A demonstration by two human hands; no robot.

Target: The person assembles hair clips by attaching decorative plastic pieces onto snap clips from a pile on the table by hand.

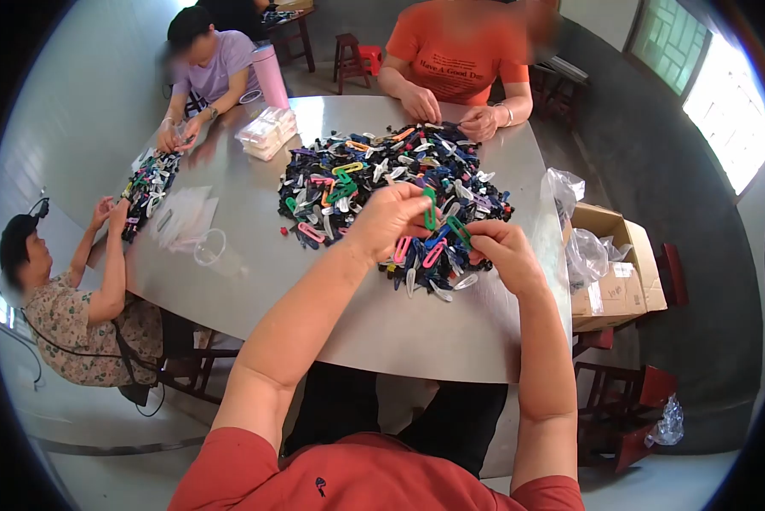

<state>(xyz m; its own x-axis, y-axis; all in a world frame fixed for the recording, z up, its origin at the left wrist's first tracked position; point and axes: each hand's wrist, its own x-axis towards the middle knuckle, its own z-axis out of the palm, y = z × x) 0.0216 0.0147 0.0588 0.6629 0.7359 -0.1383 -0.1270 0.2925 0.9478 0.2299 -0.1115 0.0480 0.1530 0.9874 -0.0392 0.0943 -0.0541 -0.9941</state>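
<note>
Over the near side of a big pile of mixed hair clips (pixel 374 162), both my hands are raised. My left hand (pixel 392 220) pinches a green hair clip (pixel 430 209), which points upward. A darker green hair clip (pixel 459 231) sits between the thumb and fingers of my right hand (pixel 503 249), tilted toward the left one. The two clips are close together but apart. Pink clips (pixel 434 253) and white clips (pixel 410 283) lie just below my hands at the pile's near edge.
A person in orange works at the pile's far side. Two others handle a smaller clip pile (pixel 154 183) at left. On the metal table (pixel 272 285) are plastic bags (pixel 182 217), a wrapped stack (pixel 267 134) and a pink bottle (pixel 269 77). A cardboard box (pixel 608 285) stands right.
</note>
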